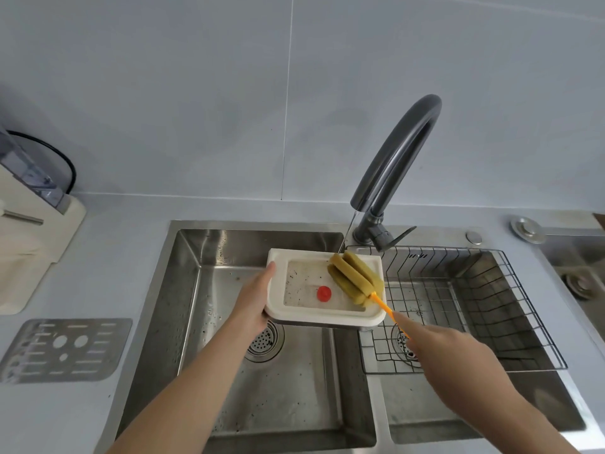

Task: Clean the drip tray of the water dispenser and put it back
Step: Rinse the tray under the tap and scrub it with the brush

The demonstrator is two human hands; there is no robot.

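A white rectangular drip tray [327,314] hangs over the left sink basin, tilted slightly toward me. My left hand [253,301] grips its left edge from below. Inside the tray floats a small red disc [324,294], and dark specks dot the wet bottom. A yellow-green sponge brush [355,277] with an orange handle [383,306] rests in the tray's right half. My right hand [448,358] holds that handle. A thin stream of water [347,232] runs from the dark faucet [397,158] onto the tray's far edge.
The metal grille cover [65,350] of the tray lies on the counter at left. The cream water dispenser [29,231] stands at far left. A wire rack [458,309] fills the right basin. The steel sink [229,371] has an open drain strainer [263,342].
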